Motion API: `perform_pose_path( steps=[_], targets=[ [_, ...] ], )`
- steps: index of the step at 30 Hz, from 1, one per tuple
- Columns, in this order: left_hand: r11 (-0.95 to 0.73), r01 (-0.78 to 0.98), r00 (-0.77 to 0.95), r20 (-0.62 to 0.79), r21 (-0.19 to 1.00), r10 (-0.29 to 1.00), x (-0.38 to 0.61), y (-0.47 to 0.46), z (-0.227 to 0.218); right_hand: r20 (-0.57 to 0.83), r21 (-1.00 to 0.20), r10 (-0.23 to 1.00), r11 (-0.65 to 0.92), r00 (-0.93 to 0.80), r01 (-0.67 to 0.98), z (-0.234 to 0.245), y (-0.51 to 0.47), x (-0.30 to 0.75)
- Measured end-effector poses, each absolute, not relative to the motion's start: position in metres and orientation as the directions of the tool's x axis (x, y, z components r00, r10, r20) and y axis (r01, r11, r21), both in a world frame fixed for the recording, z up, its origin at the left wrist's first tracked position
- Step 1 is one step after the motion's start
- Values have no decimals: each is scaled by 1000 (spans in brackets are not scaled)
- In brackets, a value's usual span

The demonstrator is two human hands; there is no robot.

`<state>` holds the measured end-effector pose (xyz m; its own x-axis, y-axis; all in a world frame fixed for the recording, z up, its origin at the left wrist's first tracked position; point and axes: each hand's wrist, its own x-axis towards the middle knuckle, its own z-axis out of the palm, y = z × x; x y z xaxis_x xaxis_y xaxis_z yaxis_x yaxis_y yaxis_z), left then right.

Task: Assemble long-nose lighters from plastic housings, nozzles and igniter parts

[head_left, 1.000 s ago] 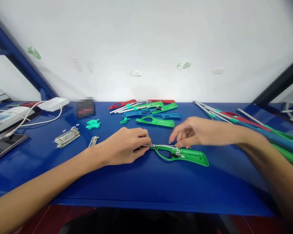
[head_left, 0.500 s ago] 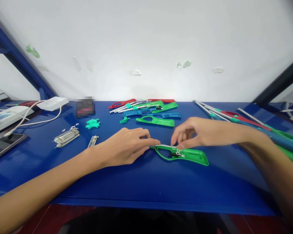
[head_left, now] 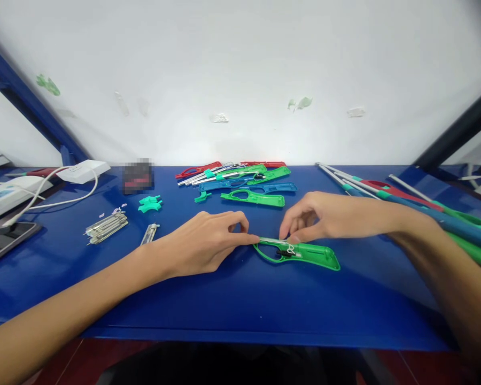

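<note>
The small metal part [head_left: 278, 244] seated in the green handle shell [head_left: 304, 255] could be knocked out of place if the shell is nudged, since nothing clamps it to the blue table [head_left: 240, 299]. The shell's left tip is touched by the left hand [head_left: 202, 243], fingers pinched together. The right hand [head_left: 324, 216] is pinched on the metal part, just above the shell's loop.

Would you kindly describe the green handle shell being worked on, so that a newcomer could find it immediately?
On the blue table, look near the front centre, between the left hand and right hand. The green handle shell lies there alone, apart from the pile of coloured shells behind, touched by fingertips of both hands.
</note>
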<state>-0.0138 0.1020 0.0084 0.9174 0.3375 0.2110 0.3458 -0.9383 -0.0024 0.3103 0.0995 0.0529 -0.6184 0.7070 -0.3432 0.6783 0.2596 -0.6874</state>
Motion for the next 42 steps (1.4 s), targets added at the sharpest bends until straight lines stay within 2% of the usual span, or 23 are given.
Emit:
perform_pose_path(
  steps=[42],
  targets=[
    [-934, 356, 920, 177, -9, 349, -10, 98, 12, -335, -684, 692, 288, -639, 670, 51, 102, 311]
  ],
)
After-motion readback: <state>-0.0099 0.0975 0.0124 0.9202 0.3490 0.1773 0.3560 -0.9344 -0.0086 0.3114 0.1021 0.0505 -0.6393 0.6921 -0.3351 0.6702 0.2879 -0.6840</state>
